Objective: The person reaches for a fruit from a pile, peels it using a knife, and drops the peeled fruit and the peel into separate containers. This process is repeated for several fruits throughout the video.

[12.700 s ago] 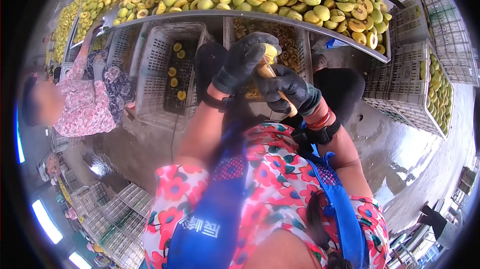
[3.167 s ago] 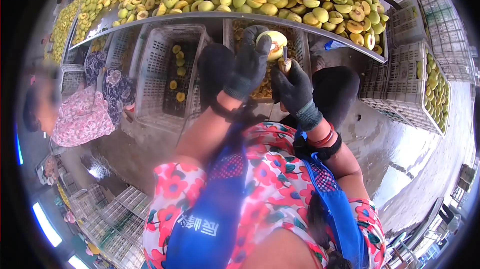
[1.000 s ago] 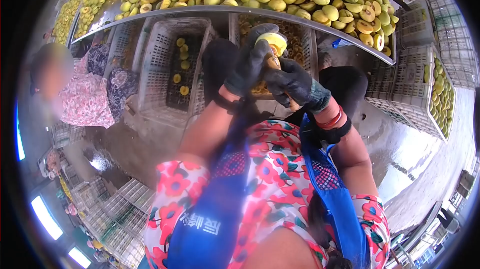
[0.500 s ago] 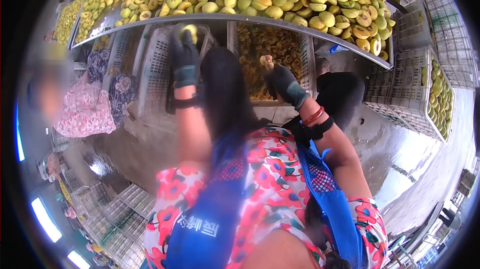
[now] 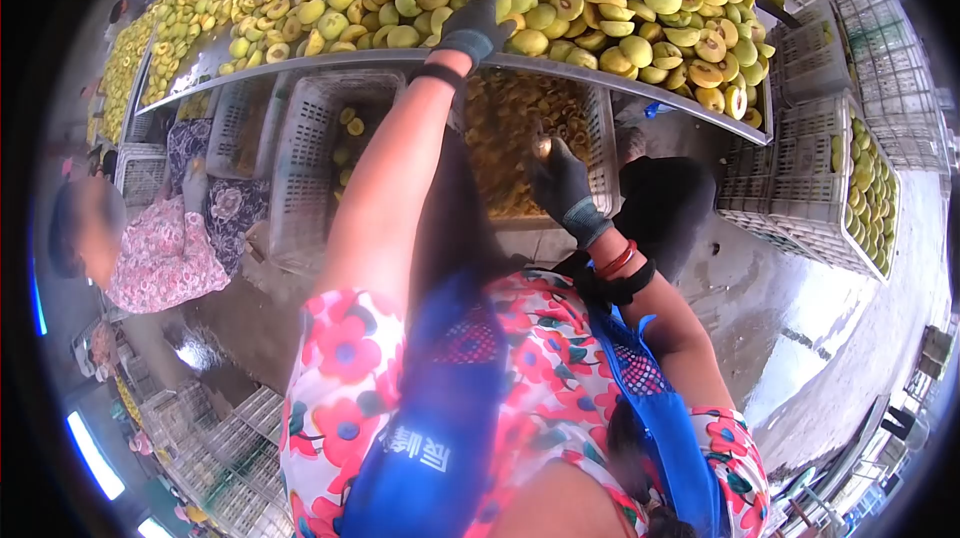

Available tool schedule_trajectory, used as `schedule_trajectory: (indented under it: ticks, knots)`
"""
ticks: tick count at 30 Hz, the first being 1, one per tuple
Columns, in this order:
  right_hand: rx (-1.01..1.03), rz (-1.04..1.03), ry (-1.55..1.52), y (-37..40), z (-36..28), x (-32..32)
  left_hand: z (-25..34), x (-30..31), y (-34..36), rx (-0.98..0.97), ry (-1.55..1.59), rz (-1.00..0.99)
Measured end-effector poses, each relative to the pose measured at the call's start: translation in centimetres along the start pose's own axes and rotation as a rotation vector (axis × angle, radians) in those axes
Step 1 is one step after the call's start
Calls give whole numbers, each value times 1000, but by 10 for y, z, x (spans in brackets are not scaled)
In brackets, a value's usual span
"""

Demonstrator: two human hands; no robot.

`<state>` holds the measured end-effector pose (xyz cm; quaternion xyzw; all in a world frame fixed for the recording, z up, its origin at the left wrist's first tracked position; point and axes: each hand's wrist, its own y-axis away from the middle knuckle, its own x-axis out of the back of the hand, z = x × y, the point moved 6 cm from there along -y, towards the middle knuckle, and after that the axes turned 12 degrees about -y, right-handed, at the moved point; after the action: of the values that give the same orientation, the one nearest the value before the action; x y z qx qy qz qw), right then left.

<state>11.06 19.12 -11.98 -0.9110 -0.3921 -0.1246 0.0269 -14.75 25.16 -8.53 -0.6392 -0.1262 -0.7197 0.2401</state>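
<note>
My left hand point(image 5: 472, 26), in a dark glove, reaches over the metal rim onto the heap of halved yellow-green fruit point(image 5: 410, 3). Its fingers are stretched out and touch the fruit at the near edge. Low over a crate of brown scraps point(image 5: 487, 178), my right hand point(image 5: 562, 183) wears a similar glove and is closed round a small brownish thing point(image 5: 542, 146); I cannot tell its kind. To the left of that crate, a pale plastic crate point(image 5: 305, 128) has a few fruit halves point(image 5: 351, 123) inside, and my left forearm passes over its right side.
The metal table rim point(image 5: 620, 84) runs across in front of me. Stacked crates point(image 5: 785, 163) stand at the right, one filled with fruit halves point(image 5: 870, 198). A person in a pink patterned top point(image 5: 170, 263) sits at the left. The concrete floor point(image 5: 770, 288) looks wet.
My left hand has let go of a fruit half above the left crate and moved up and right onto the heap. My right hand has dropped slightly, still closed on the small thing.
</note>
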Motion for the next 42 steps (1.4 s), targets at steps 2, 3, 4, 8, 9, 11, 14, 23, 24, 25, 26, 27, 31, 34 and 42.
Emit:
schedule_trajectory:
  ticks: [2, 3, 4, 8, 9, 11, 14, 23, 24, 25, 26, 27, 31, 34, 42]
  knots:
    - [-31, -29, 13, 3, 3, 4, 2, -12, -14, -14, -160, -53]
    - [-36, -12, -3, 3, 2, 8, 2, -17, -20, -20, -243, -79]
    - [-42, 5, -20, 4, -1, 9, 0, -21, -25, -30, -229, -98]
    - [-17, 28, -153, 2, 6, 11, -8, -15, -24, -12, -25, -63]
    - [7, 35, -159, 1, 6, 11, -10, -12, -19, -20, 148, -55]
    - [52, 45, -172, 0, 6, 11, -13, -7, -4, -31, 493, -41]
    - [66, 15, -206, -5, 0, 11, 16, 47, 47, 55, 851, -213]
    - [235, -11, -305, 2, -91, 21, 60, 106, 148, -72, 1004, -42]
    - [185, -36, -334, 3, -89, 19, 64, 108, 153, -117, 928, 18]
    - [135, -61, -362, 5, -87, 16, 70, 111, 159, -162, 852, 77]
    - [139, -48, -333, 6, -82, 15, 75, 115, 167, -194, 869, 125]
    - [143, -36, -304, 6, -77, 12, 80, 118, 173, -114, 774, 77]
    - [158, 14, -245, 14, -75, 10, 82, 101, 180, -73, 784, 139]
    - [108, -103, -366, 16, -68, 4, 82, 88, 181, -158, 869, 267]
    - [-523, -517, -1005, 37, -86, -3, 83, 95, 188, -155, 980, 192]
